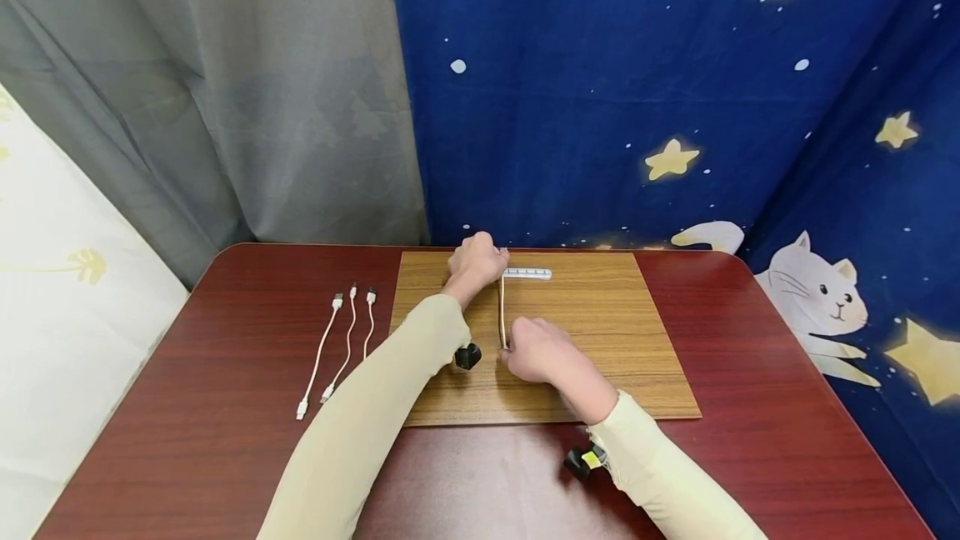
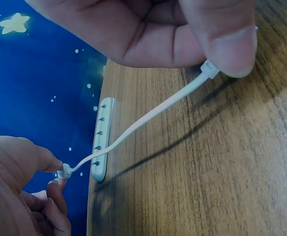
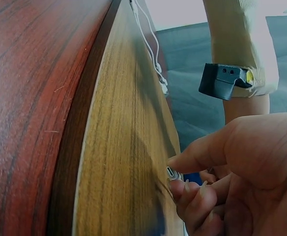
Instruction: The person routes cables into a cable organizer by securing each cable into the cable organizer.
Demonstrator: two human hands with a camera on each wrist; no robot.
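White cable (image 1: 502, 311) beside slotted strip (image 1: 528, 272), ends pinched by left hand (image 1: 477, 258) and right hand (image 1: 537, 349), may snag if tugged sideways.

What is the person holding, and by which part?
A thin white cable: the left hand pinches one end, the right hand pinches the other end.

Four white USB cables (image 1: 502, 315) are in view, one between two hands, a left hand (image 1: 477, 261) and a right hand (image 1: 538, 348), and three on one surface (image 1: 165, 407), along with one five-slot cable holder strip (image 1: 529, 273), one wood-grain board (image 1: 600, 332) and two black wrist cameras (image 1: 467, 356).
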